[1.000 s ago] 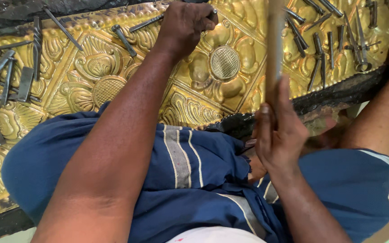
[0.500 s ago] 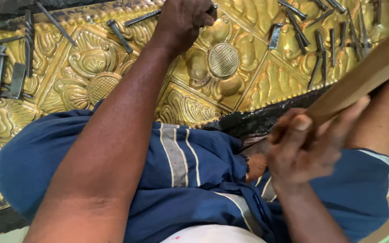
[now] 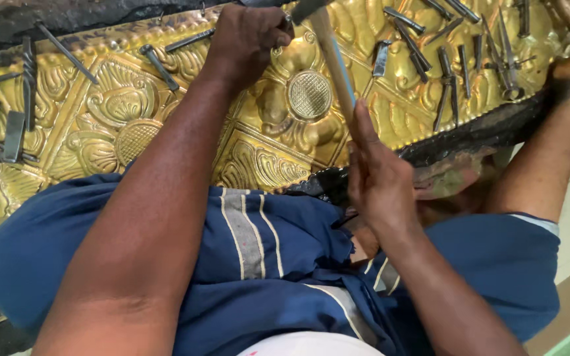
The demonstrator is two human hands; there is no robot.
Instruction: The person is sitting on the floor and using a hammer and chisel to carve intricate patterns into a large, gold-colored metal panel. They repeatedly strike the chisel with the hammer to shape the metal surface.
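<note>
We note a hammer (image 3: pixel 333 60) with a wooden handle, its head at the top edge of the view just beside the left hand (image 3: pixel 249 36). The right hand (image 3: pixel 379 181) has its fingers wrapped tight around the lower handle, index finger laid along the shaft. The left hand is a closed fist over the embossed brass sheet (image 3: pixel 265 132); a dark tool seems pinched in it, but we cannot tell its kind. The sheet shows raised floral relief and a round cross-hatched medallion (image 3: pixel 309 95) just below the hammer head. Steel punches (image 3: pixel 443 59) lie scattered on the sheet at upper right; more punches (image 3: pixel 1 125) lie at far left. A blue striped cloth (image 3: pixel 245 250) covers the lap beneath both arms.
</note>
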